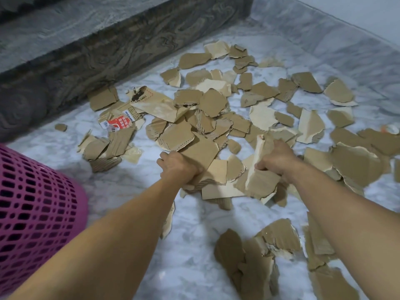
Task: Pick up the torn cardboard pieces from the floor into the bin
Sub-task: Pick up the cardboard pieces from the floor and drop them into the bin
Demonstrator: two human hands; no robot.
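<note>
Several torn brown cardboard pieces lie scattered over the white marble floor. My left hand grips a bundle of flat pieces at the middle of the pile. My right hand grips another folded cardboard piece, held a little above the floor. The pink mesh bin stands at the left edge, close to my left forearm. More pieces lie near the bottom right.
A dark grey patterned stone step runs along the back left. A piece with a red and white label lies near it. A raised marble border edges the floor at the back right. A small orange and white scrap lies far right.
</note>
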